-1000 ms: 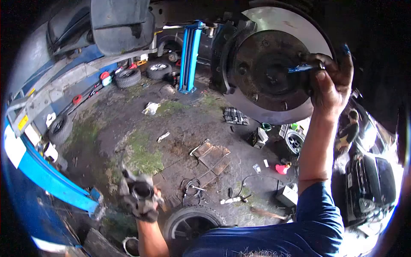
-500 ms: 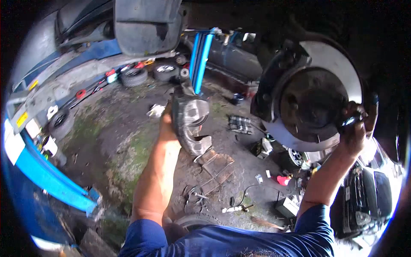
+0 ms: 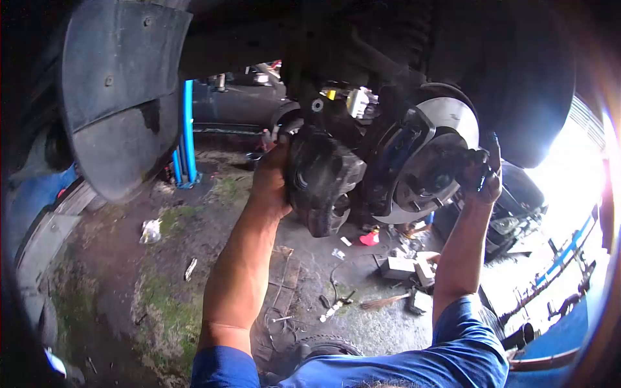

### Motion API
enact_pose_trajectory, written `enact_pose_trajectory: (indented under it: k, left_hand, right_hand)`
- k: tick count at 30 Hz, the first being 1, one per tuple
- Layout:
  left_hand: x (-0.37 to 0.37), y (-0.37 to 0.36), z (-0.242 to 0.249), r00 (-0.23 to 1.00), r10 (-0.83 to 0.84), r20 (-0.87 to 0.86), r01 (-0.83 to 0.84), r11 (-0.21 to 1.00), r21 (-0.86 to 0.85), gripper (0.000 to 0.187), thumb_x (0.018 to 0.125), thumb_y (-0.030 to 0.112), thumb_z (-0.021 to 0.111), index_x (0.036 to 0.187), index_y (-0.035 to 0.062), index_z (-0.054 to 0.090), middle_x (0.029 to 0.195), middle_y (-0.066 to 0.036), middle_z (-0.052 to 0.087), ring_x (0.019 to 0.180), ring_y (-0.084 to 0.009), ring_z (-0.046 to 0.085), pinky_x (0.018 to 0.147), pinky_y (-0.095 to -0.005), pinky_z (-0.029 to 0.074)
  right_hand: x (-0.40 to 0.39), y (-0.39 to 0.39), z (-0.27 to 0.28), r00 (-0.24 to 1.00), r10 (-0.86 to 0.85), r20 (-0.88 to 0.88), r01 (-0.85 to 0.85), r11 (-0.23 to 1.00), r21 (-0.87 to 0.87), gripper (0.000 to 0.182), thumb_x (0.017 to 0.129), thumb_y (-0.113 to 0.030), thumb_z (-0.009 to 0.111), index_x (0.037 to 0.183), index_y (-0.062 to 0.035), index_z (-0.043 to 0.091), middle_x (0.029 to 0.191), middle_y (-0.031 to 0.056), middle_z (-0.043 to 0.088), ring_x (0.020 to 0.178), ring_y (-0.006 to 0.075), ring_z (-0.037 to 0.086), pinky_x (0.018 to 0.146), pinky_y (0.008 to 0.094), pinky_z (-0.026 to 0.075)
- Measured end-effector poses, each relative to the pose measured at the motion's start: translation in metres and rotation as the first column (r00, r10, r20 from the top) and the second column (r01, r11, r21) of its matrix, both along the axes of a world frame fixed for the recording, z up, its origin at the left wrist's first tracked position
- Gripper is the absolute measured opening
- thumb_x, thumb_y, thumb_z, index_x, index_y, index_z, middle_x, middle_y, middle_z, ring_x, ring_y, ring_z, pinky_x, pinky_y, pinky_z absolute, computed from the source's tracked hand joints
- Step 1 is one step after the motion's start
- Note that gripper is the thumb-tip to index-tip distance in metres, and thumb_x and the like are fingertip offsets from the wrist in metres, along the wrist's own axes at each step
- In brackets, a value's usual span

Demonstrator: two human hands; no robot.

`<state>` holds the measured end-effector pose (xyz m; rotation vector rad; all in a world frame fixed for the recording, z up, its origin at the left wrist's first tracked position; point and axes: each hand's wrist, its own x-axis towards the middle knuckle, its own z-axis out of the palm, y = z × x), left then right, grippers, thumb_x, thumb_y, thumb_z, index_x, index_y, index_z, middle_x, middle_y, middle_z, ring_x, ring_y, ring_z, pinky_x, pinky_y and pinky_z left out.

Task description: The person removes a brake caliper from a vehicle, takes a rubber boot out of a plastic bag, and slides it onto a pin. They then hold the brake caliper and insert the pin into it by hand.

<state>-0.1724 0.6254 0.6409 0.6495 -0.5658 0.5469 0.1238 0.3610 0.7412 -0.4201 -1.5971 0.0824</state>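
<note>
In the head view my left hand (image 3: 277, 174) is wrapped round a dark metal brake caliper (image 3: 323, 178), held up beside the wheel hub. My right hand (image 3: 484, 178) is raised at the right side of the hub (image 3: 430, 174), its fingers dirty and bent around something small, dark and shiny that I cannot make out. One finger points upward. A pale backing plate (image 3: 453, 115) curves behind the hub, and a dark curved bracket (image 3: 394, 155) sits between the hub and the caliper.
A dark mud flap (image 3: 123, 123) hangs at the upper left. Behind stand a blue post (image 3: 187, 132) and a dark car (image 3: 236, 107). Below lie a tyre (image 3: 326, 346), a broom (image 3: 386, 301), a red funnel-like item (image 3: 369, 237) and boxes (image 3: 398, 268).
The view has turned to the right. My left hand has brought the caliper up and nearer to the hub. My right hand remains at the hub's right side.
</note>
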Motion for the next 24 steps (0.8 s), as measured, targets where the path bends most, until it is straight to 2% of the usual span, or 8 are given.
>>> enact_pose_trajectory:
  k: [3,5,7,9,13,16,19,24]
  left_hand:
    - [0.021,0.005,0.007,0.970,0.192,-0.148,-0.191,0.981,0.022,0.046,0.097,0.040,0.054,0.117,-0.0018,0.058,0.105,-0.014,0.067,0.093,-0.0242,0.068,0.083,-0.0390,0.057]
    - [0.027,0.001,0.012,0.960,0.252,-0.123,-0.244,0.967,0.076,0.044,0.098,0.038,0.053,0.114,-0.0020,0.059,0.101,-0.012,0.068,0.088,-0.0208,0.068,0.077,-0.0346,0.058]
    - [0.035,0.003,0.018,0.945,0.302,-0.125,-0.287,0.950,0.120,0.044,0.098,0.038,0.052,0.115,-0.0016,0.059,0.100,-0.011,0.068,0.087,-0.0192,0.068,0.075,-0.0331,0.057]
    - [0.039,0.002,0.024,0.944,0.298,-0.139,-0.285,0.952,0.111,0.043,0.099,0.038,0.051,0.116,-0.0012,0.058,0.100,-0.010,0.067,0.086,-0.0179,0.067,0.074,-0.0326,0.057]
    - [0.039,0.009,0.027,0.943,0.275,-0.188,-0.264,0.961,0.083,0.042,0.100,0.036,0.049,0.120,-0.0001,0.057,0.100,-0.009,0.067,0.084,-0.0164,0.067,0.072,-0.0319,0.057]
    - [0.036,0.005,0.036,0.917,0.318,-0.240,-0.313,0.948,0.063,0.041,0.099,0.036,0.050,0.118,0.0000,0.059,0.098,-0.009,0.067,0.083,-0.0157,0.067,0.070,-0.0304,0.056]
    - [0.033,0.005,0.046,0.861,0.459,-0.218,-0.430,0.887,0.170,0.040,0.099,0.035,0.051,0.114,-0.0009,0.062,0.096,-0.008,0.068,0.081,-0.0151,0.066,0.067,-0.0285,0.055]
    - [0.045,0.005,0.053,0.884,0.429,-0.187,-0.400,0.900,0.173,0.039,0.098,0.034,0.053,0.111,-0.0010,0.064,0.096,-0.008,0.068,0.081,-0.0138,0.066,0.069,-0.0274,0.052]
  right_hand:
    - [0.003,-0.001,-0.003,0.998,0.014,-0.058,-0.015,1.000,-0.011,0.081,0.084,-0.021,0.066,0.147,0.0038,0.022,0.070,0.0082,0.052,0.055,0.0144,0.047,0.044,0.0265,0.038]
    - [0.006,0.000,-0.009,0.986,-0.045,-0.161,0.050,0.998,0.028,0.081,0.084,-0.021,0.066,0.147,0.0039,0.022,0.072,0.0079,0.053,0.057,0.0142,0.048,0.046,0.0263,0.039]
    - [0.000,-0.001,-0.005,0.998,-0.004,-0.065,0.003,1.000,-0.010,0.082,0.083,-0.022,0.068,0.147,0.0041,0.023,0.073,0.0073,0.054,0.059,0.0142,0.049,0.048,0.0260,0.040]
    - [-0.002,-0.001,-0.001,1.000,0.018,-0.005,-0.018,0.999,-0.034,0.083,0.083,-0.023,0.069,0.147,0.0042,0.023,0.074,0.0070,0.054,0.060,0.0143,0.050,0.049,0.0258,0.041]
    - [0.002,0.004,0.000,1.000,0.003,-0.014,-0.004,1.000,-0.022,0.083,0.082,-0.023,0.070,0.146,0.0042,0.024,0.074,0.0070,0.054,0.060,0.0144,0.050,0.049,0.0260,0.041]
    - [0.003,0.006,0.001,1.000,-0.014,-0.016,0.014,1.000,-0.015,0.084,0.082,-0.023,0.070,0.146,0.0042,0.024,0.075,0.0069,0.055,0.060,0.0145,0.050,0.049,0.0261,0.041]
    - [0.006,0.006,0.002,0.999,-0.028,-0.023,0.028,1.000,-0.005,0.084,0.082,-0.023,0.070,0.146,0.0043,0.024,0.075,0.0069,0.055,0.061,0.0146,0.050,0.050,0.0262,0.041]
    - [0.008,0.004,0.003,0.999,-0.042,-0.025,0.042,0.999,0.001,0.085,0.082,-0.024,0.071,0.146,0.0043,0.024,0.075,0.0068,0.055,0.061,0.0147,0.051,0.050,0.0263,0.041]
